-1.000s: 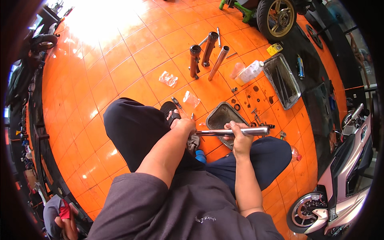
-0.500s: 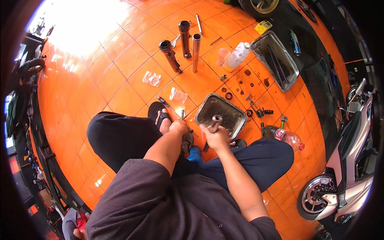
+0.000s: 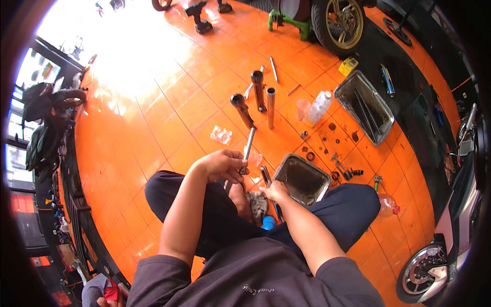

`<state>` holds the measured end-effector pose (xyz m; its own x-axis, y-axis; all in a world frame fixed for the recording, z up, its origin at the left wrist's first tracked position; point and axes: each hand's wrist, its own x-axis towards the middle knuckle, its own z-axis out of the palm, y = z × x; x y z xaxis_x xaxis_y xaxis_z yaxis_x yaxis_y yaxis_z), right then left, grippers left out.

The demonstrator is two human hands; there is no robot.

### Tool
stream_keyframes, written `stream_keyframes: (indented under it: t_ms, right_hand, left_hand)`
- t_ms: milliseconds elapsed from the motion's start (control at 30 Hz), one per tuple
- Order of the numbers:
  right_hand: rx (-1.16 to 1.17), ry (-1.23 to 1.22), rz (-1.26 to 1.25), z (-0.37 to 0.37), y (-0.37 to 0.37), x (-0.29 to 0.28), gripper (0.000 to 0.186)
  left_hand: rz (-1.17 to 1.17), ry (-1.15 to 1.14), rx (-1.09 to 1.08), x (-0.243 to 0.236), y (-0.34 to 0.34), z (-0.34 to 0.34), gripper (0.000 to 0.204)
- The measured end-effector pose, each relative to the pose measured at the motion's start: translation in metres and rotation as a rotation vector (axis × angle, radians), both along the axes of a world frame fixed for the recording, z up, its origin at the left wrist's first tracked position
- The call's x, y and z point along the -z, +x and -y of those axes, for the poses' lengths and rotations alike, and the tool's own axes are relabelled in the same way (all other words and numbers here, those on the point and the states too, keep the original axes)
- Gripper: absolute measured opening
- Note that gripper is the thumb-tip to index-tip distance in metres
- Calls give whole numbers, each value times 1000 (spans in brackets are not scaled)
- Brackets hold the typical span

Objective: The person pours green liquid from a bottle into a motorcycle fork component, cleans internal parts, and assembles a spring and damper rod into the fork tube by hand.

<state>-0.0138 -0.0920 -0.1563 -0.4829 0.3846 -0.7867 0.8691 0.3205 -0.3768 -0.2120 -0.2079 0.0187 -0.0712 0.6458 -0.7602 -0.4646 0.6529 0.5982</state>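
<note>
My left hand is raised over my foot, its fingers closed round a slim silver metal rod that slants up and away. My right hand grips a dark metal tube beside the left rim of an oily metal tray. The tube's lower part is hidden by the hand. Between my legs lie a grey rag and something blue. Beyond my hands, two black fork legs and a plain metal tube stand upright on the floor.
Right of the tray are small dark parts, rings and a clear bottle. Farther off stand a whitish jug and a second tray holding long parts. Clear plastic wrapping lies ahead. A motorcycle stands at right.
My left hand has lifted away from near my foot, and the rod now shows at greater length. The right hand's tube has shifted from over the tray to its left side. The view has tilted farther out.
</note>
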Motion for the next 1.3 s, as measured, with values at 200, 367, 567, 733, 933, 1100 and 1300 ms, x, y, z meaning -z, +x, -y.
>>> stream_keyframes:
  t_ms: [200, 367, 567, 733, 933, 1100, 1300]
  right_hand:
    - [-266, 65, 116, 17, -7, 48, 44]
    - [-257, 170, 97, 13, 0, 37, 56]
    - [-344, 189, 183, 1, -6, -8, 58]
    - [-280, 147, 148, -13, -12, 4, 53]
    - [266, -327, -536, -54, -35, -123, 38]
    - [505, -677, -1087, -67, 13, -204, 31]
    - [444, -389, -1392, -49, 44, -181, 38]
  left_hand:
    - [131, 583, -287, -22, 17, 22, 19]
    - [-20, 666, -306, -18, 29, 10, 21]
    - [-48, 713, -386, -20, 39, -6, 16]
    - [-115, 747, -422, -26, 45, -21, 15]
    - [-123, 748, -427, -24, 53, -36, 14]
    - [-193, 724, -381, -34, 67, -43, 15]
    - [-189, 715, -359, -25, 92, -61, 17]
